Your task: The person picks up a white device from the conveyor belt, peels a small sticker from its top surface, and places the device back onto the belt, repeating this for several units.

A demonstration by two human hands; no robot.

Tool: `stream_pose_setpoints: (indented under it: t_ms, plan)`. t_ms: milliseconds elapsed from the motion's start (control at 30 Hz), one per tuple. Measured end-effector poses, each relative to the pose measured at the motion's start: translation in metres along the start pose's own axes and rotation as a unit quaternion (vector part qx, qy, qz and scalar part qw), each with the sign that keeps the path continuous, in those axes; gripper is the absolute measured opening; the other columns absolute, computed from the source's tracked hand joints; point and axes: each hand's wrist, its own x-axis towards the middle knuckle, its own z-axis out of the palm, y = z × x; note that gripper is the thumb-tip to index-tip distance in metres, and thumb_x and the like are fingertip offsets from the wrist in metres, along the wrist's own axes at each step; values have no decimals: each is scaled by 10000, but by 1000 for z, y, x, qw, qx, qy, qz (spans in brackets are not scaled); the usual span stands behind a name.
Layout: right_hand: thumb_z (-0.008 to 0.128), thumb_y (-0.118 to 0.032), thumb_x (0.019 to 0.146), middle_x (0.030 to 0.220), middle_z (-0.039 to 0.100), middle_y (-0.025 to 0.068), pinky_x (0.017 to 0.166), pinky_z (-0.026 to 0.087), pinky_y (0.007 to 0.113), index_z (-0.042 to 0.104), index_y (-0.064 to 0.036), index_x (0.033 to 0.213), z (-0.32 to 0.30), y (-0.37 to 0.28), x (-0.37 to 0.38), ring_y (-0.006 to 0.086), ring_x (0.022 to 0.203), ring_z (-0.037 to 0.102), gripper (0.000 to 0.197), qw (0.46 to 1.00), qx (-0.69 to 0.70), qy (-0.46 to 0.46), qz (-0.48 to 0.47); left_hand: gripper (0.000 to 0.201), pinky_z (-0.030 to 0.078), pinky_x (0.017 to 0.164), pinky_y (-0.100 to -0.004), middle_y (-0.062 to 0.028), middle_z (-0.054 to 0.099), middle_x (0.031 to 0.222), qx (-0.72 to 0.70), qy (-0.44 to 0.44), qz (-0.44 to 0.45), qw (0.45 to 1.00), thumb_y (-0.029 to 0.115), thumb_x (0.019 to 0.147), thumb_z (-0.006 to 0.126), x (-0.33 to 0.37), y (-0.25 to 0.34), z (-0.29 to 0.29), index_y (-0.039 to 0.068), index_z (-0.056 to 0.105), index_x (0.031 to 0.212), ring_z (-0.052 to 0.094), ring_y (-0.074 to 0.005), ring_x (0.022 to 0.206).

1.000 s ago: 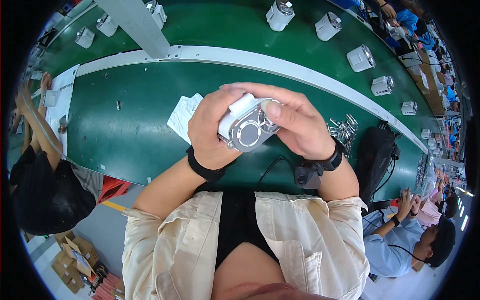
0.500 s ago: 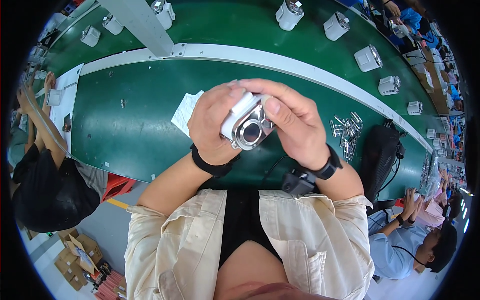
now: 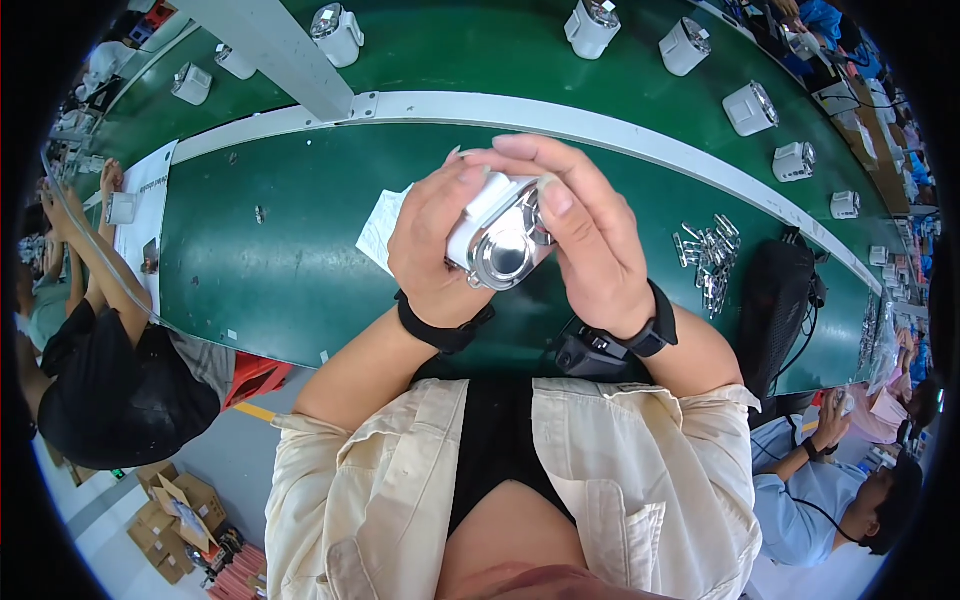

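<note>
Between my two hands, above the green table, is a white device with a shiny chrome end [image 3: 505,252]. My left hand [image 3: 428,228] wraps round its left side, fingers over the top. My right hand [image 3: 598,240] closes on the right side, thumb at the chrome rim and fingers curved over the far side. The chrome end is tilted toward me, showing a round mirror-like disc. Much of the white body is hidden by my fingers. Beyond my left hand lies a crumpled white sheet [image 3: 382,232] on the table.
A pile of small metal parts [image 3: 712,262] lies right, beside a black pouch [image 3: 778,300] with a cable. A white rail [image 3: 560,118] crosses behind, with several similar white devices [image 3: 750,108] standing on the green surface beyond. Other people sit left and right.
The device has turned slightly in my hands, and its round disc now shines bright instead of dark. My right fingers have lifted a little. The whole view has shifted slightly.
</note>
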Motion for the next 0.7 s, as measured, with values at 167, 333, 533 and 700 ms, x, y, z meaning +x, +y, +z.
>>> stream_pose_setpoints:
  t_ms: [167, 333, 533, 700]
  plan:
    - [399, -294, 1033, 1387, 478, 184, 1024, 419, 358, 460, -20, 1330, -1, 6, 5, 256, 1234, 512, 409, 998, 54, -31, 24, 830, 535, 800, -337, -164, 589, 1157, 32, -26, 2, 999, 42, 606, 891, 1, -7, -2, 39, 447, 1307, 636, -240, 972]
    - [444, -233, 1017, 1388, 474, 170, 992, 450, 358, 487, -33, 1307, -2, 1, 9, 244, 1231, 514, 355, 984, 169, -14, 57, 814, 529, 823, -338, -143, 593, 1159, -24, -1, -86, 996, 19, 614, 878, -7, -9, 5, 41, 452, 1307, 628, -228, 991]
    - [538, -133, 956, 1316, 533, 149, 966, 474, 380, 554, -24, 1223, -9, 12, 14, 238, 1159, 565, 289, 961, 251, -13, 118, 728, 467, 936, -428, -147, 584, 1160, -27, 12, -120, 992, 124, 630, 872, -2, -10, 10, 64, 518, 1263, 582, -314, 1067]
    - [544, -113, 943, 1234, 585, 116, 939, 493, 392, 587, -29, 1181, -35, 24, 59, 232, 1080, 602, 256, 963, 208, 15, 172, 830, 365, 1028, -428, -191, 459, 1302, 45, -18, -206, 977, 170, 670, 855, 2, -7, 10, 25, 404, 1352, 448, -331, 1213]
